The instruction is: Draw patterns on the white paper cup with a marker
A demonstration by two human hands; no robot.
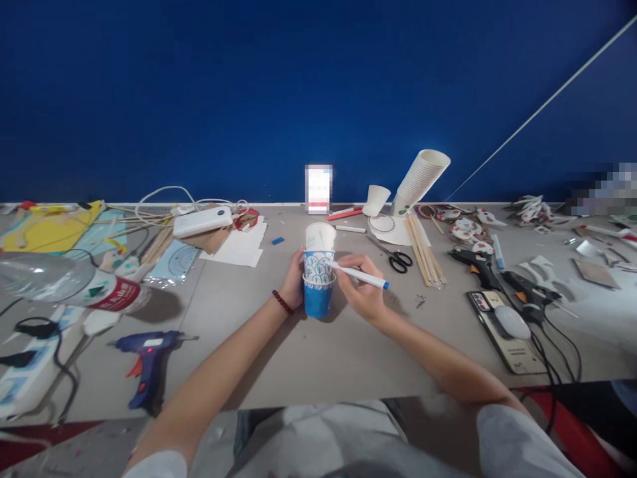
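Observation:
Several nested paper cups [318, 292] stand upright on the table in front of me, with blue and white scallop patterns and a plain white cup on top. My left hand [292, 279] wraps the left side of the cups, its fingers partly hidden behind them. In my right hand [363, 289] is a white marker [359, 273] with a blue end, held like a pen. The marker's tip touches or nearly touches the patterned band on the cups' right side; I cannot tell which. A small blue pen cap [278, 241] lies beyond my left hand.
A tall leaning stack of white cups [422, 179], black scissors [395, 257] and wooden sticks [425, 252] lie to the right rear. At left are a blue glue gun [149, 358], a plastic bottle [79, 282] and a power strip [40, 362]. A phone [502, 332] lies at right.

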